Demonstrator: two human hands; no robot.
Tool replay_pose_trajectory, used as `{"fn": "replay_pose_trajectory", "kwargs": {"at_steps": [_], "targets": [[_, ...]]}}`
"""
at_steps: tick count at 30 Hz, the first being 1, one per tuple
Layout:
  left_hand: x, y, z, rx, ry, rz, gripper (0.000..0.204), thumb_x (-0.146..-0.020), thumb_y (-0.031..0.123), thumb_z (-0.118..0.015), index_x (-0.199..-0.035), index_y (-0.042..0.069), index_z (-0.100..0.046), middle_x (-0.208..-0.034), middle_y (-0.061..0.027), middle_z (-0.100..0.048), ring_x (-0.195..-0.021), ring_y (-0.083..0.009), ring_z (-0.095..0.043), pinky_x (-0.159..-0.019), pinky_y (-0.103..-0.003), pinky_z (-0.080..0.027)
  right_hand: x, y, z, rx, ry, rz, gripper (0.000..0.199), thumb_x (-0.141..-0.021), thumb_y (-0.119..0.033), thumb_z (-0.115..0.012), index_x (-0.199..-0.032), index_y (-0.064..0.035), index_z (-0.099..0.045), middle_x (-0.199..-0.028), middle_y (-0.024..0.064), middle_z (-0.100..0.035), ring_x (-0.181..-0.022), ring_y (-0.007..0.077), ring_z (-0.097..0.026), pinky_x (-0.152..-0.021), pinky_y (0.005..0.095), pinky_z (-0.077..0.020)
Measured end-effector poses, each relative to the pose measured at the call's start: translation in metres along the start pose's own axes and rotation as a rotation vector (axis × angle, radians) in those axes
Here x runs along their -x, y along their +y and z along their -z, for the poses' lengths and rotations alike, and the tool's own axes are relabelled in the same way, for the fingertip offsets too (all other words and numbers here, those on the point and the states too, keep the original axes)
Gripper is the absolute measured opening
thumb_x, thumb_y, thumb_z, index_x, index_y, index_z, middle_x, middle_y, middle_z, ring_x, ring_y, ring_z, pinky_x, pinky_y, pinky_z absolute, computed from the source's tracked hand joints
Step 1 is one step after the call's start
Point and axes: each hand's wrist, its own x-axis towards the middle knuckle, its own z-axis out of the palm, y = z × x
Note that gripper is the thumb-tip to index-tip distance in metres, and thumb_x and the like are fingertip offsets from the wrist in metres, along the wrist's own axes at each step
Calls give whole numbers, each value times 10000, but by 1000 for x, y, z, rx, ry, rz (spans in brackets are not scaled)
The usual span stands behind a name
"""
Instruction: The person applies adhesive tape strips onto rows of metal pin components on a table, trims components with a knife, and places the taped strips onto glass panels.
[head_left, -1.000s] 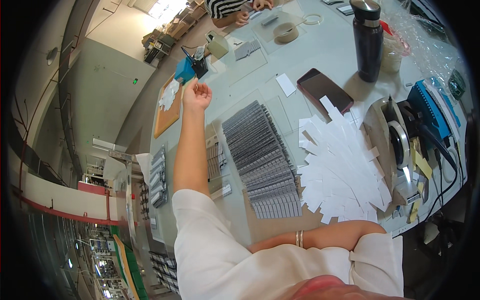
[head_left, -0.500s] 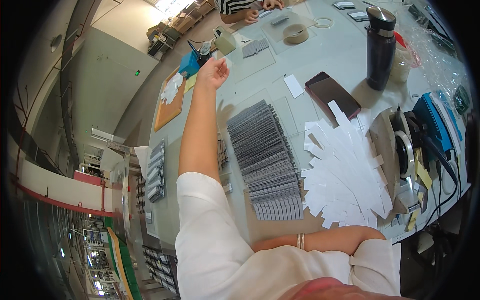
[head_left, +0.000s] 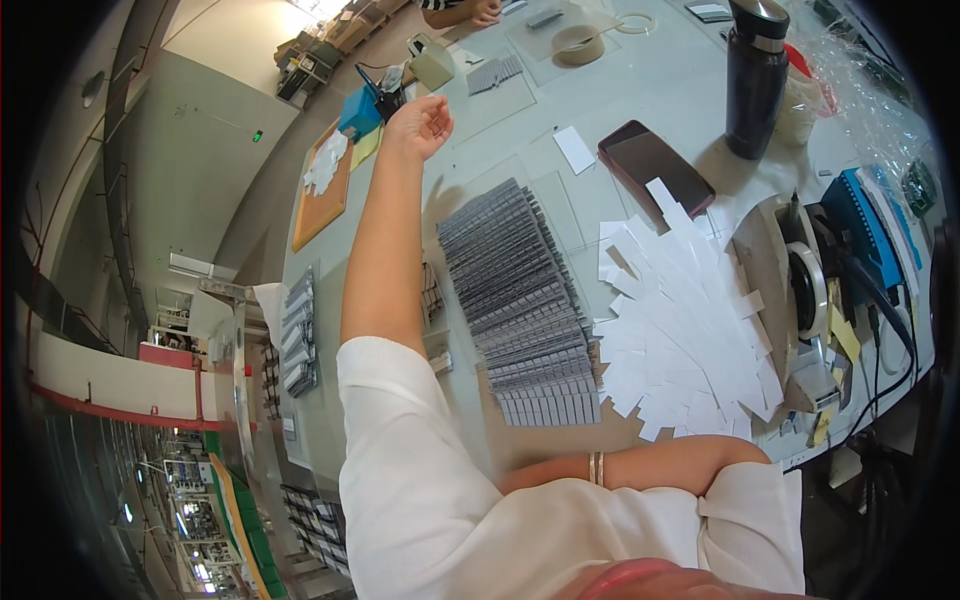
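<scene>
My left arm stretches far forward over the table, and my left hand [head_left: 420, 127] is raised with its fingers curled in. Whatever it may hold is hidden by the fingers. Nearest to it are a black object [head_left: 390, 102] and a blue box [head_left: 358, 113]. My right forearm [head_left: 640, 462], with bracelets at the wrist, lies folded across my front, and its hand is hidden behind my white top. In front of me a long, dense row of grey segmented strips [head_left: 515, 290] lies on the table. Beside it spreads a heap of white paper strips [head_left: 690, 340].
A dark phone [head_left: 655, 170], a black bottle [head_left: 755, 85] and a tape dispenser [head_left: 805, 300] stand to the right. Farther off are a tape roll [head_left: 577, 45] and a co-worker's hand [head_left: 486, 12]. An orange-edged board [head_left: 322, 195] lies at the left.
The whole view has shifted slightly, so table things sit higher and more to the left. My left hand stays curled by the black object. Less of the co-worker shows.
</scene>
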Motion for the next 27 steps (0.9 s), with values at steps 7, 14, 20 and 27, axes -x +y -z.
{"fn": "replay_pose_trajectory", "kwargs": {"at_steps": [7, 14, 20, 27], "targets": [[-5, -7, 2, -33, 0, 3, 132, -852, 84, -710, -948, 45, -628, -843, -24, -644, -740, -125, -612, -781, -318, -529, -15, 4, 8, 14, 23, 21, 478, -992, -303, -536, -1325, 39, -548, -1307, 79, -607, -1189, 152, -543, -990, 321, -448], [0, -13, 3, -21, 16, 11, 135, -862, 116, -708, -945, 39, -635, -852, -24, -649, -772, -128, -607, -803, -322, -521, 0, 23, 3, 14, 28, 37, 475, -991, -299, -538, -1323, 40, -550, -1304, 78, -609, -1188, 152, -544, -989, 321, -448], [-2, -18, 7, -8, 31, 16, 147, -861, 122, -708, -953, 36, -632, -865, -30, -650, -779, -135, -606, -813, -322, -517, 7, 36, 0, -4, 32, 57, 473, -990, -296, -540, -1322, 40, -551, -1301, 77, -611, -1186, 151, -544, -988, 321, -448], [-11, -19, 12, 4, 14, 37, 165, -855, 96, -711, -987, 66, -617, -893, -40, -657, -790, -142, -609, -815, -334, -518, 4, 42, 2, -19, 41, 78, 471, -989, -293, -542, -1321, 41, -552, -1298, 77, -613, -1185, 151, -545, -987, 321, -449]]}}
